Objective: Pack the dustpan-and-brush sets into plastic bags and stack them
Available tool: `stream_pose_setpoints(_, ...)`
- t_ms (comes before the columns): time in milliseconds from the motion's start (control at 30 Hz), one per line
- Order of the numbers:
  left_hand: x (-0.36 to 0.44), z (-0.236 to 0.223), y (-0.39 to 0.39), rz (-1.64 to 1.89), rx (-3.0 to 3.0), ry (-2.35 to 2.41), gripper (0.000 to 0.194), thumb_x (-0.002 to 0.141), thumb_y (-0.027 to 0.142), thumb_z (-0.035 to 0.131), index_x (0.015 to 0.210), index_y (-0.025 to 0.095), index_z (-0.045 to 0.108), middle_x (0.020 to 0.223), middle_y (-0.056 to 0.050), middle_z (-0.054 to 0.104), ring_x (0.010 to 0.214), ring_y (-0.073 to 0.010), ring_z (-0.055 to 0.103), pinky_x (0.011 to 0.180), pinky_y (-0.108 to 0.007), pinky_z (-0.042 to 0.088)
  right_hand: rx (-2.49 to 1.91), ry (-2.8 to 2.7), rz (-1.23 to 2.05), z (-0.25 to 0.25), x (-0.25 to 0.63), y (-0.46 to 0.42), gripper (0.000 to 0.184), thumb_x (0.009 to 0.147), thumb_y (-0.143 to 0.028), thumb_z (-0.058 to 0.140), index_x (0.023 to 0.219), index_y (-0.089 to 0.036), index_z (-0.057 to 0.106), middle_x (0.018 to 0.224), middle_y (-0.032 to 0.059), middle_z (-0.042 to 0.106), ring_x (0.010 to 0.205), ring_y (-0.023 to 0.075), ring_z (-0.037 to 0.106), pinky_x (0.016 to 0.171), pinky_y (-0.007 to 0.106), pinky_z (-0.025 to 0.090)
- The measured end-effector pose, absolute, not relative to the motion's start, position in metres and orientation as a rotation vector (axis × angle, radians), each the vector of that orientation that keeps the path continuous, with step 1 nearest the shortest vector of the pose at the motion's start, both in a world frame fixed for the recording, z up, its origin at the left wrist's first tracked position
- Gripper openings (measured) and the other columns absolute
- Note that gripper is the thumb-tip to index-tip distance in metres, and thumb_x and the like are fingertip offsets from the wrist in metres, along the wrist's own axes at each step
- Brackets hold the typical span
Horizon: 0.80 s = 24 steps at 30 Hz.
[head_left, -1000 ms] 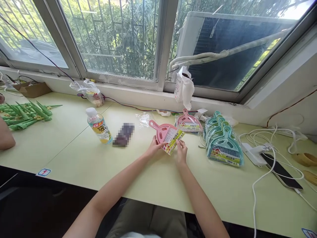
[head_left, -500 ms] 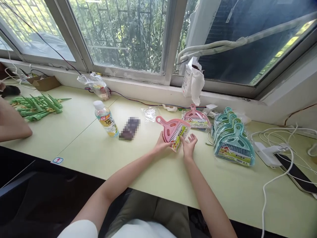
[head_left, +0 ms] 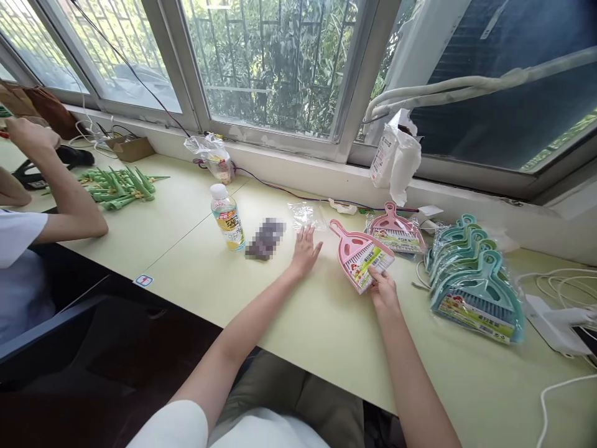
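My right hand (head_left: 385,291) grips a pink dustpan-and-brush set (head_left: 354,254) by its lower right edge, thumb over the printed label. The set tilts, its looped handle pointing up and left. My left hand (head_left: 305,254) is empty, fingers stretched out just short of a clear plastic bag (head_left: 305,214) lying on the table; whether the fingertips touch it I cannot tell. Behind the held set lies another pink dustpan set (head_left: 396,231) in clear wrapping. To the right, several wrapped teal and green dustpan sets (head_left: 480,292) stand in a row.
Left of my left hand are a blurred dark flat object (head_left: 265,239) and a drink bottle (head_left: 227,221). A co-worker's arm (head_left: 69,199) rests near a pile of green pointed pieces (head_left: 121,186). White cables and a power strip (head_left: 550,323) lie at right.
My left hand has let go of the pink dustpan set and moved left toward the plastic bag. My right hand has taken hold of the set alone. The view has shifted left.
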State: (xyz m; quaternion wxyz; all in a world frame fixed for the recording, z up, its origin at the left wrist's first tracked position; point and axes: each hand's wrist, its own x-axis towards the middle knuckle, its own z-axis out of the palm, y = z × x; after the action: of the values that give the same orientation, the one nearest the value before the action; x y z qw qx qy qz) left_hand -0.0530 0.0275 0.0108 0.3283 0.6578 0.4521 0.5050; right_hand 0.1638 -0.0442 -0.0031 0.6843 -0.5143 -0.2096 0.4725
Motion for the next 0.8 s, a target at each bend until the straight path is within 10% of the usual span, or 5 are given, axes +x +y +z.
stream_pose_setpoints(333,-0.064,0.012,0.030,1.337,1.798,1.366,0.017,0.079,0.027,0.057,0.088,0.020,0.070,0.096,-0.014,0.063,0.127,-0.0368,0.033,0.114,-0.053,-0.006,-1.209,-0.459,0.945,0.010,0.169,-0.051,0.054,0.047,-0.025,0.083,0.098,-0.016,0.065,0.099,0.0057,0.070,0.074,0.0149,0.066,0.056,0.022,0.055)
stream_pose_setpoints(567,-0.046,0.011,0.013,1.042,2.242,1.269,0.049,0.082,0.021,0.051,0.130,0.018,0.050,0.135,-0.014,0.047,0.127,-0.0327,0.037,0.112,-0.047,0.013,-1.225,-0.526,0.935,0.012,0.169,-0.053,0.053,0.051,-0.026,0.082,0.100,-0.015,0.066,0.100,0.0065,0.070,0.075,0.0145,0.066,0.058,0.021,0.055)
stream_pose_setpoints(800,-0.042,0.005,0.009,0.708,2.637,1.071,0.050,0.083,0.004,0.034,0.131,0.014,0.046,0.121,-0.012,0.060,0.119,-0.0211,0.049,0.107,-0.039,0.028,-1.232,-0.514,0.968,0.015,0.169,-0.054,0.053,0.050,-0.027,0.083,0.098,-0.017,0.066,0.099,0.0059,0.070,0.076,0.0159,0.067,0.059,0.023,0.056)
